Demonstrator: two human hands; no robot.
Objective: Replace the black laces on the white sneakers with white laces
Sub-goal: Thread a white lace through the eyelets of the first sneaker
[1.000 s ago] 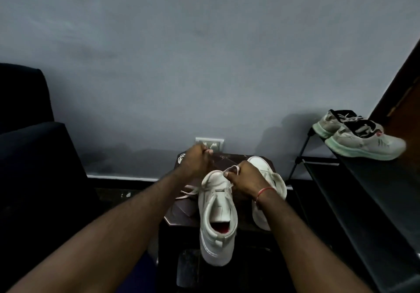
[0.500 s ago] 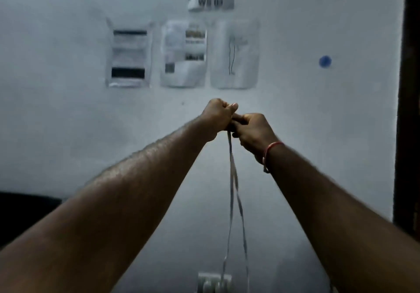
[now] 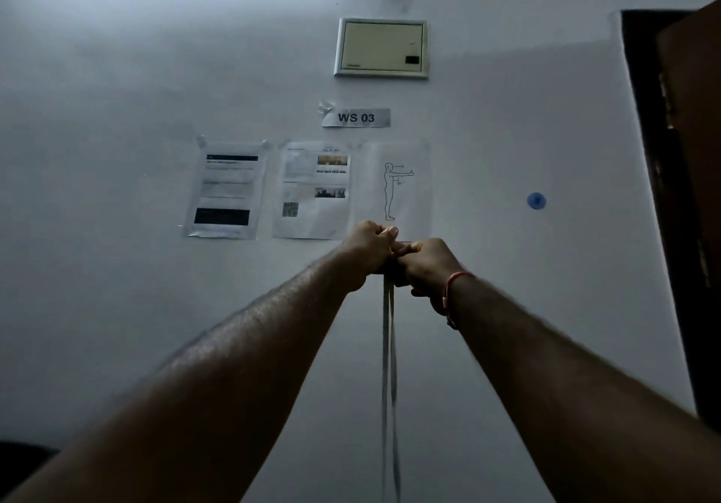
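Both arms reach up and forward in front of the wall. My left hand (image 3: 368, 247) and my right hand (image 3: 427, 264) are fisted side by side, touching, and together they grip the top ends of a white lace (image 3: 389, 385). Its two strands hang straight down from the fists and run out of the bottom of the frame. A red thread bracelet circles my right wrist. The sneakers are out of view below.
Three paper sheets (image 3: 312, 190) and a "WS 03" label (image 3: 356, 117) are taped to the white wall. A framed panel (image 3: 381, 48) hangs above them. A dark brown door (image 3: 690, 190) stands at the right. A dark chair corner shows at bottom left.
My hands left the sneaker on the stool and rose high, drawing the white lace up taut. The view tilted upward from the stool to the wall and then a little higher.
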